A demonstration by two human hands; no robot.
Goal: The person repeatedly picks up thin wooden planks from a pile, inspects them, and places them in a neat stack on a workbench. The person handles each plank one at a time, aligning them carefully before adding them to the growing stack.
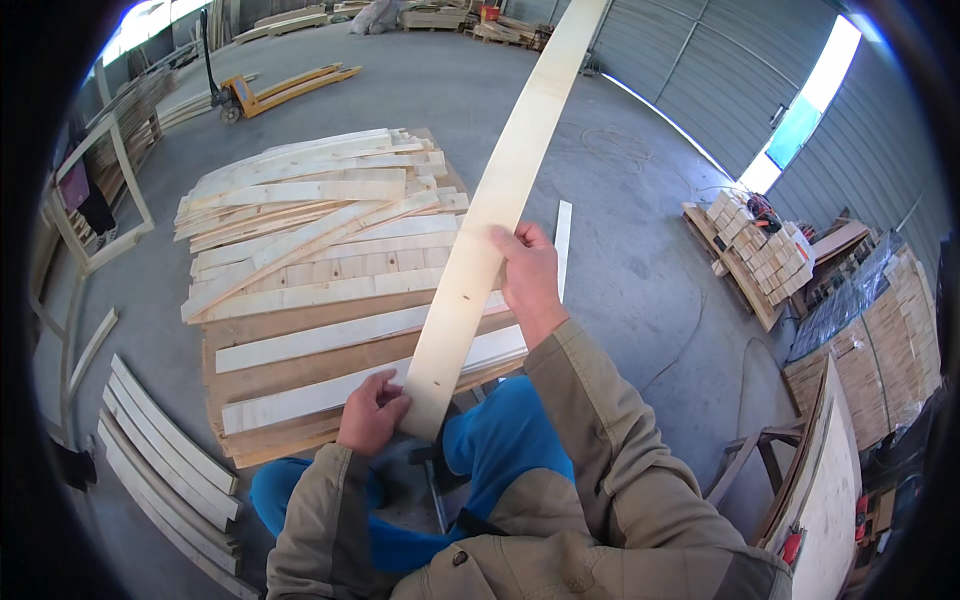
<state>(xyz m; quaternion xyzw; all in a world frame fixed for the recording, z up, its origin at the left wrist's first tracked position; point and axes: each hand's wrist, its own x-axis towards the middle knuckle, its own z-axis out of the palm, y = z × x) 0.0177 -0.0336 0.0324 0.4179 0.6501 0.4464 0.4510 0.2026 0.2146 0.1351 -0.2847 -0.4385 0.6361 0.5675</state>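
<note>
A long, pale wooden board (497, 170) slants up and away in front of me, its near end close to my knees. My right hand (530, 268) grips its right edge about midway along, thumb on the upper face. Down at the near end, my left hand (374, 410) is by the left edge with fingers curled; its fingertips are partly hidden, and whether they clasp the board is unclear. Behind the board, a low stack of similar boards (320, 245) lies on a brown sheet (270, 365). Two boards (320, 340) are set apart at the stack's near side.
Several long boards (165, 475) lie on the floor at left, near a wooden frame (140, 195). A yellow pallet jack (275, 95) stands at the far left. Wood blocks (760, 250) fill a pallet at right, beside wrapped stacks (850, 350). Sheets (825, 480) lean at near right.
</note>
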